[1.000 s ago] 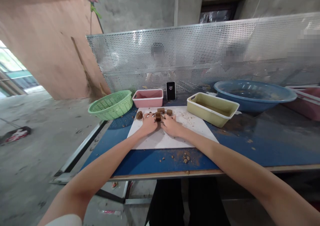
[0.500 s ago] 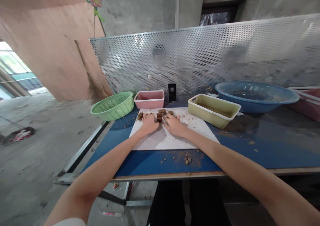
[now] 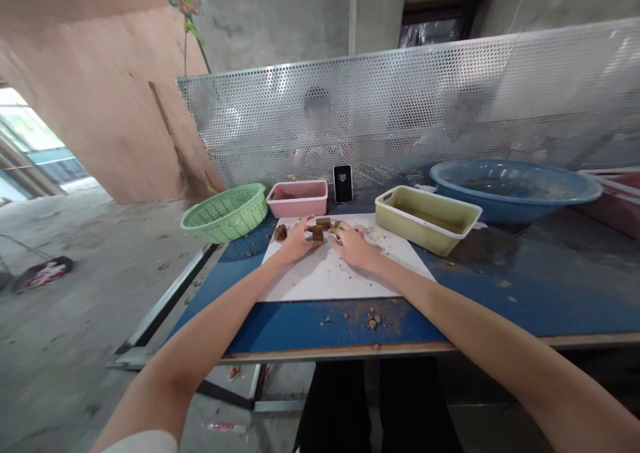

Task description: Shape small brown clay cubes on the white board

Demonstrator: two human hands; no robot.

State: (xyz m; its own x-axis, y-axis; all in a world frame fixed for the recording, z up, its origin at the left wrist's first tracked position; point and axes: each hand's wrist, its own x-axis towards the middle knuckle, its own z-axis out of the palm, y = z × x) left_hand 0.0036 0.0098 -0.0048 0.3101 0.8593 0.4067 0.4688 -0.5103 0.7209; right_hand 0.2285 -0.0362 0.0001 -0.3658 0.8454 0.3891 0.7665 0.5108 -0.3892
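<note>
My left hand (image 3: 299, 241) rests on a white board (image 3: 320, 279), its thumb and fingers closed around a short brown block (image 3: 317, 232) that looks like clay. Facing it from the right is my right hand (image 3: 353, 246), fingers slightly curved and apart, the tips near the block's right side; I see nothing held in it. Just behind the block lies a second brown piece (image 3: 324, 223). A third brown piece (image 3: 337, 224) is partly hidden behind my right fingers. Left of my left hand sits a rough brown lump (image 3: 281, 233).
Behind the board stand a pink basin (image 3: 297, 206) and a phone-like device (image 3: 343, 183). A green basket (image 3: 225, 219) is at left; a yellow-green tub (image 3: 425, 226) and a blue basin (image 3: 515, 206) are at right. Crumbs (image 3: 373, 321) lie near the table's front edge.
The fingers of my left hand have spread farther over the brown block and now enclose it. My right hand has shifted slightly right. The device's screen is now lit with text.
</note>
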